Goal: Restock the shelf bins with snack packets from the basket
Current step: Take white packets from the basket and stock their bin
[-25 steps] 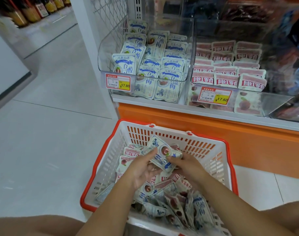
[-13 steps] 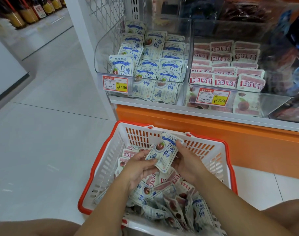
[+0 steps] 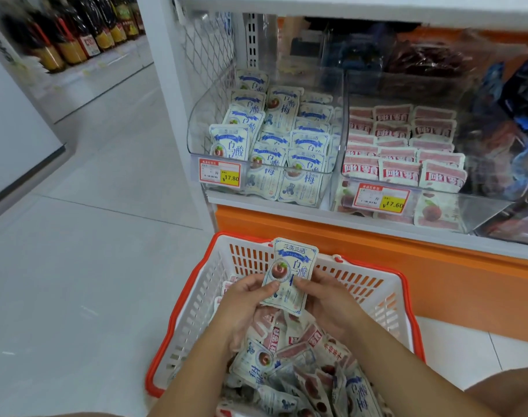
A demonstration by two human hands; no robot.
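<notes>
While left hand (image 3: 244,299) and right hand (image 3: 332,305) pinch one blue-white packet (image 3: 290,275) upright over the basket (image 3: 193,311), loose packets (image 3: 287,371) lie heaped beneath.
Matching clear bin (image 3: 205,115) ahead, its price-tagged front wall facing; pink-packet bin (image 3: 479,206) alongside.

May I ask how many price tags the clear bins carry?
2: left tag on the blue-white packets' bin, right tag on the pink packets' bin; more may be hidden rightward.

Upright packet (image 3: 293,266) in left hand (image 3: 244,299) and right hand (image 3: 329,302)
</notes>
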